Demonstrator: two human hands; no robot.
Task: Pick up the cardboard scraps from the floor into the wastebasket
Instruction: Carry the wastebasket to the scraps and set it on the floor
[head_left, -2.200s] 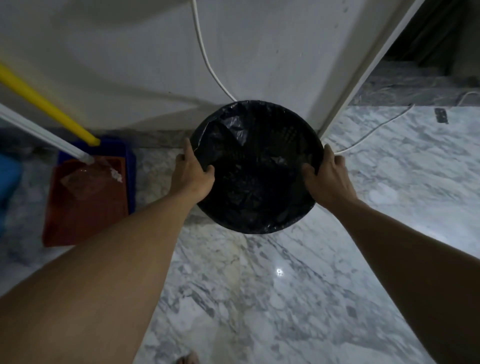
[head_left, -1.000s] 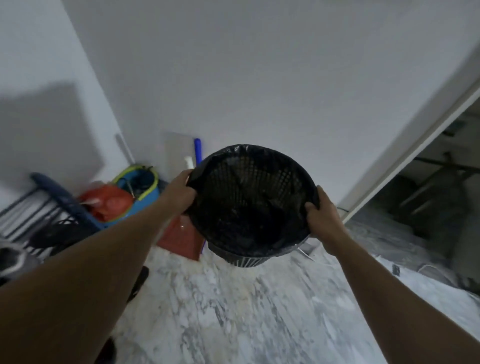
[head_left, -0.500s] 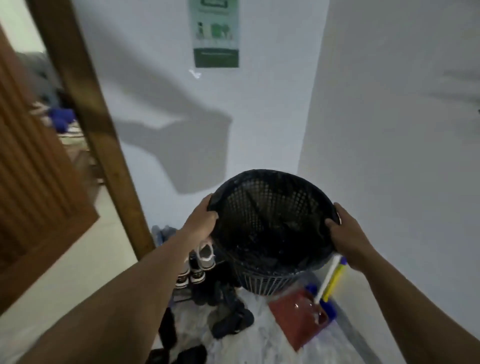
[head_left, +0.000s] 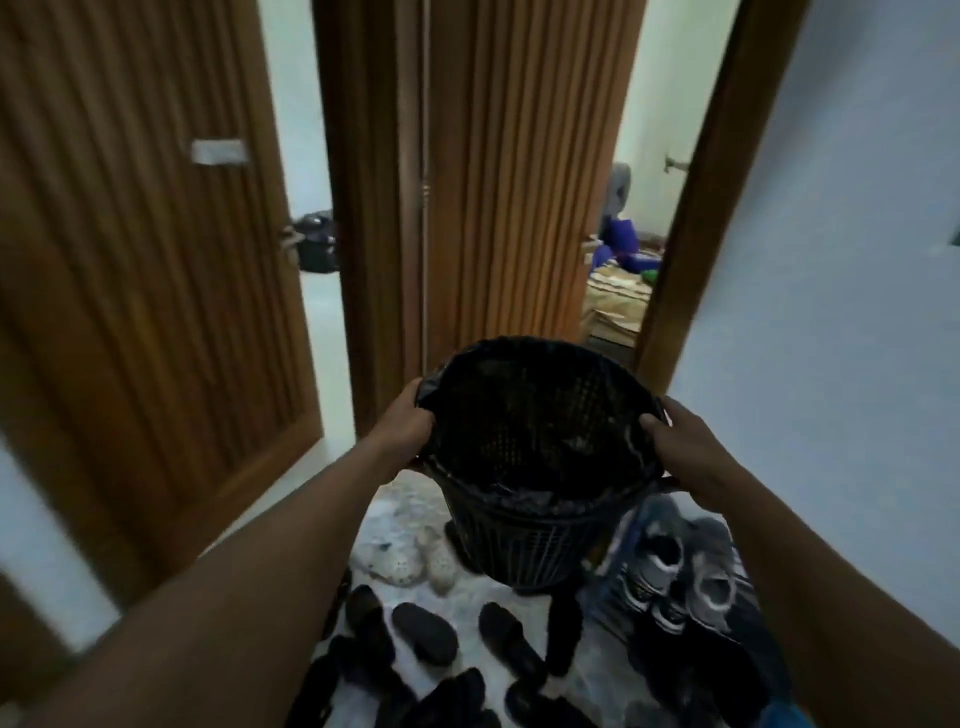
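A black mesh wastebasket (head_left: 524, 540) lined with a black plastic bag is held up in front of me, clear of the floor. My left hand (head_left: 402, 428) grips its left rim and my right hand (head_left: 685, 447) grips its right rim. Flat brown cardboard pieces (head_left: 615, 306) lie on the floor of the room seen through the open doorway on the right. The inside of the basket is too dark to tell what it holds.
Several dark shoes and sandals (head_left: 423, 631) and grey sneakers (head_left: 675, 577) crowd the floor below the basket. Two brown wooden doors (head_left: 130, 260) stand open ahead, with a door frame (head_left: 691, 208) and a white wall (head_left: 831, 312) at the right.
I lifted the basket from the marble floor and have turned left with it, from the corner with the red dustpan to facing the wooden doors. Both hands have kept their grip.
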